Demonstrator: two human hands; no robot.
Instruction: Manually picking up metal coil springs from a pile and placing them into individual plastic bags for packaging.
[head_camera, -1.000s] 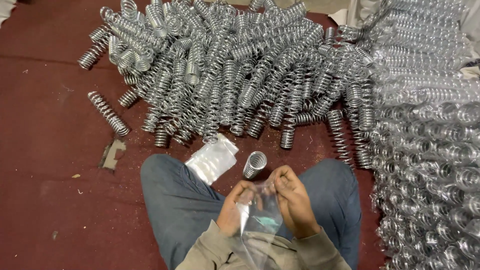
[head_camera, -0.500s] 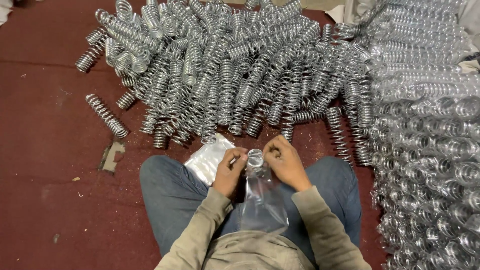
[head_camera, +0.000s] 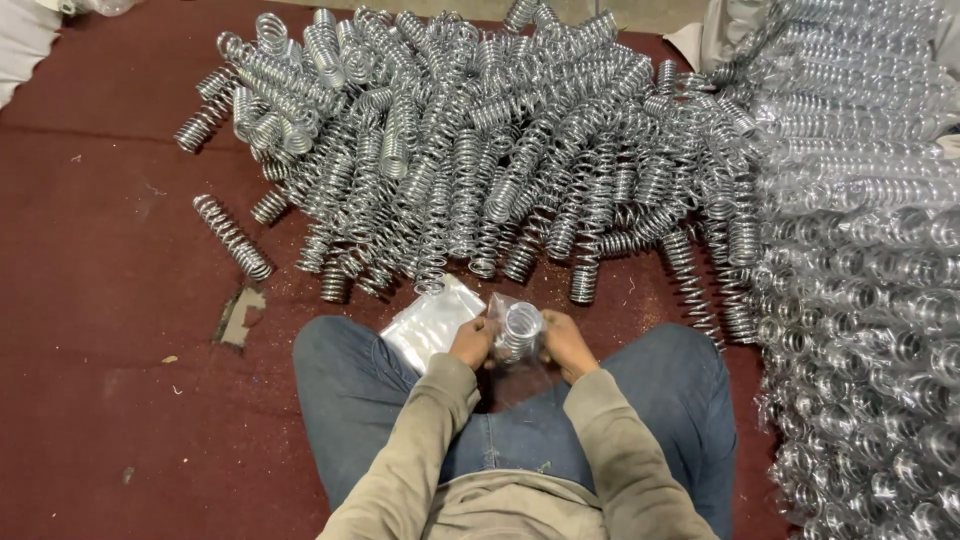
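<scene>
We are gripping a coil spring (head_camera: 520, 328) in a clear plastic bag (head_camera: 505, 350) between both hands: left hand (head_camera: 472, 341) closed on its left side, right hand (head_camera: 566, 343) on its right. Spring axis is pointing toward us, just below the loose spring pile (head_camera: 480, 150).

Spring (head_camera: 520, 330): lower coils hidden between left hand (head_camera: 472, 342) and right hand (head_camera: 567, 345); length not readable.
Clear bag (head_camera: 500, 305): outline mostly lost against spring.
Bag stack (head_camera: 432, 322): near end covered by left knee.
Bagged springs (head_camera: 860, 280): cut off at right and bottom edges; count indeterminable.
Loose pile (head_camera: 480, 150): cropped at top edge.
Floor debris (head_camera: 240, 315): kind unclear.
</scene>
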